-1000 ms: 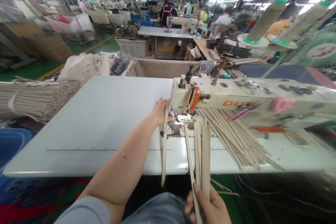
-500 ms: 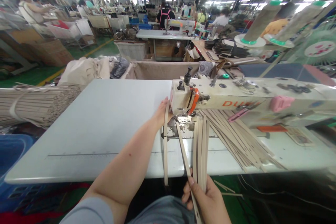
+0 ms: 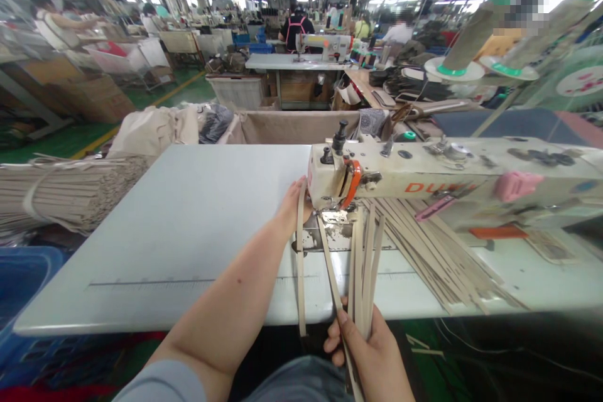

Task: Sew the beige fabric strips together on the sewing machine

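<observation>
My left hand (image 3: 291,206) is at the left side of the sewing machine head (image 3: 332,176). Its fingers are bent around a narrow beige strip (image 3: 301,264) that hangs over the table's front edge; the machine head partly hides the fingertips. In front of the table, my right hand (image 3: 370,352) is closed round several beige strips (image 3: 358,264). Thumb and fingers pinch one of these, a separate strip (image 3: 330,264) slanting up to the needle area, its far end under the presser foot. The others fan out beside it on the metal plate (image 3: 313,240).
More loose strips (image 3: 438,257) lie under the machine arm. A tied bundle of strips (image 3: 61,195) sits left of the white table (image 3: 179,213), above a blue crate (image 3: 28,276). Thread cones (image 3: 471,38) stand at the right, and a fabric-lined bin (image 3: 296,125) is behind the table.
The strips in my right hand have spread slightly, with one at the right now leaning apart. The view has shifted a little; both hands keep nearly the same places.
</observation>
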